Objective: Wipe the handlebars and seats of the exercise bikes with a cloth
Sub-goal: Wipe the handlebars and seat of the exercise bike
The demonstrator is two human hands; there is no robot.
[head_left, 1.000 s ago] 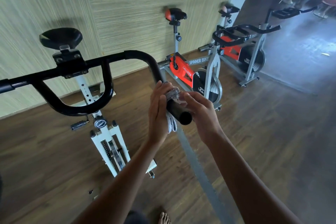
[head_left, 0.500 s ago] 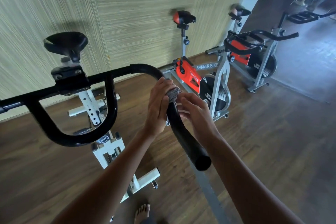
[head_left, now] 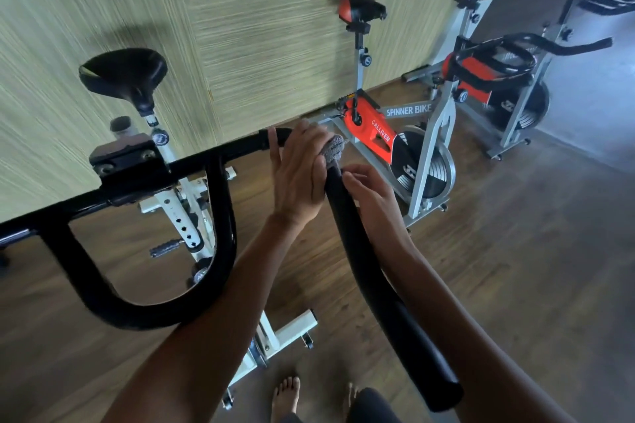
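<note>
The near white bike's black handlebar (head_left: 371, 271) runs from the centre clamp out to a bend, then back toward me. At that bend a grey cloth (head_left: 334, 152) is wrapped round the bar. My left hand (head_left: 299, 178) covers the bar's bend and presses the cloth from the left. My right hand (head_left: 372, 197) pinches the cloth's lower edge on the bar's right side. The bike's black seat (head_left: 123, 74) stands at the upper left, away from both hands.
Two red and grey spinner bikes stand along the wall: one in the middle (head_left: 395, 144) with a red-tipped seat (head_left: 360, 8), another at the right (head_left: 498, 79). Wooden floor (head_left: 498, 268) lies to the right. My bare feet (head_left: 285, 395) show at the bottom.
Both hands slid the cloth up the bar from near its open end to the bend. The camera moved closer, so the bar's free end now lies below my arms.
</note>
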